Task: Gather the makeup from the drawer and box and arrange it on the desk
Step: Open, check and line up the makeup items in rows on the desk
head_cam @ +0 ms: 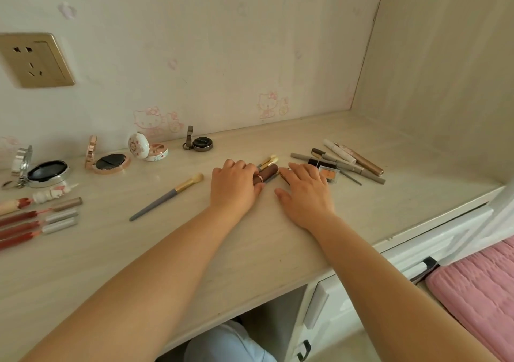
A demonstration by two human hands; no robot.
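Note:
My left hand (233, 186) lies on the pale desk (250, 250), its fingers and thumb curled round the near end of two brown lipstick tubes (267, 173). Two small gold-ferruled brushes (268, 162) lie just behind the tubes. To the right, my right hand (306, 194) rests flat with straight fingers, its fingertips touching a thin rose-gold stick (284, 173) and partly covering an orange eyeshadow pan (331, 174). What lies under that palm is hidden.
A grey-handled brush (167, 197) lies left of my hands. Open compacts (111, 161) line the wall, and red lip glosses (36, 222) sit far left. Several pencils and tubes (350, 160) are piled at the right. White drawers (434, 239) and a pink cushion (478, 283) are lower right.

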